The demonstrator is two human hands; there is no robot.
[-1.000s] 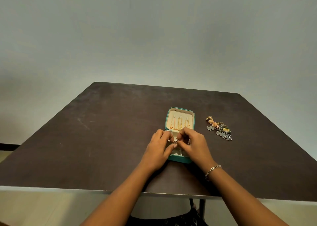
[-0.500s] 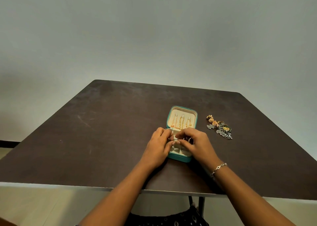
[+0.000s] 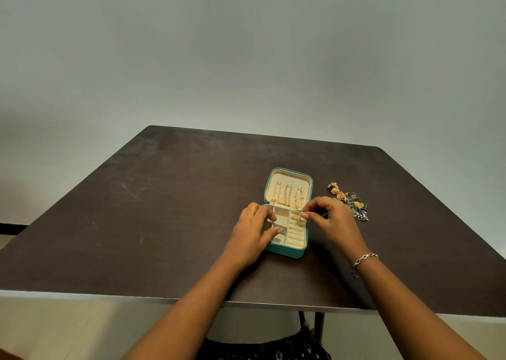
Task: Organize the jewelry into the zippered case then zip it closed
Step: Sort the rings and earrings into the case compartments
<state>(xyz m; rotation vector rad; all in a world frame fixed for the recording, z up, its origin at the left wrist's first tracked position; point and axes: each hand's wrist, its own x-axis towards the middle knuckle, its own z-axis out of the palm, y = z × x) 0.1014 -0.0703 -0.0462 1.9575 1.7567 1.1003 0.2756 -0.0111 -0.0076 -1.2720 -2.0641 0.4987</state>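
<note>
txt: none legible | labels/brands: none | nos./signs: none | case (image 3: 287,251), table (image 3: 164,195): no markings

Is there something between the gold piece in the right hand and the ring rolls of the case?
Nothing visible. The right hand holds the gold piece directly over the far end of the ring rolls. The left hand rests on the case at its left compartments, clear of the rolls.
</note>
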